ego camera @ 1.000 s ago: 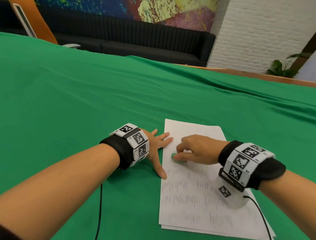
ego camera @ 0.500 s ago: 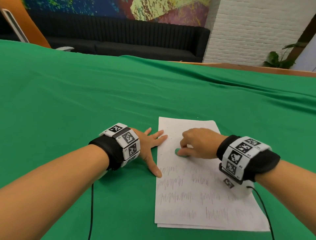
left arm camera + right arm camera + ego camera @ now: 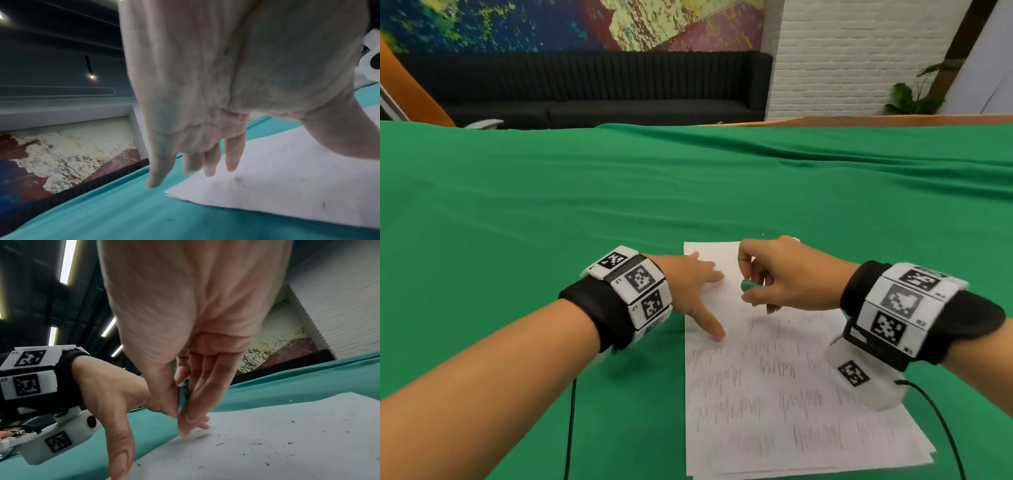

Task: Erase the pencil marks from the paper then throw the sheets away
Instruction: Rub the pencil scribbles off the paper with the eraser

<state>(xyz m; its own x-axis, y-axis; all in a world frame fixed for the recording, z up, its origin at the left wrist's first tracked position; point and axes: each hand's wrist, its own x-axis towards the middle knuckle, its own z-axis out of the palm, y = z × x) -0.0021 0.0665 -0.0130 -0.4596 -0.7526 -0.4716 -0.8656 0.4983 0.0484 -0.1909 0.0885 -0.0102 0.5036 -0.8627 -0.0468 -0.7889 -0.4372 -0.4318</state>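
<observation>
A stack of white paper sheets [image 3: 784, 404] lies on the green cloth [image 3: 551, 212], its lower part covered in grey pencil scribbles and its top strip blank. My left hand [image 3: 698, 291] lies flat with spread fingers on the sheet's left edge, thumb [image 3: 710, 325] pressing the paper [image 3: 287, 186]. My right hand [image 3: 780, 277] pinches a small green eraser [image 3: 749, 285] between thumb and fingers, lifted a little above the blank top area. In the right wrist view the eraser [image 3: 183, 395] sits between thumb and fingers above the paper [image 3: 267, 443], which carries dark eraser crumbs.
The green cloth covers the whole table and runs wide to the left and far side. A black sofa [image 3: 592, 89] and a white brick wall [image 3: 859, 58] stand beyond the table's far edge. Black cables [image 3: 945, 428] trail from both wrist units.
My right hand has lifted the eraser off the paper and moved a little right and away. The left hand has shifted further onto the sheet's edge.
</observation>
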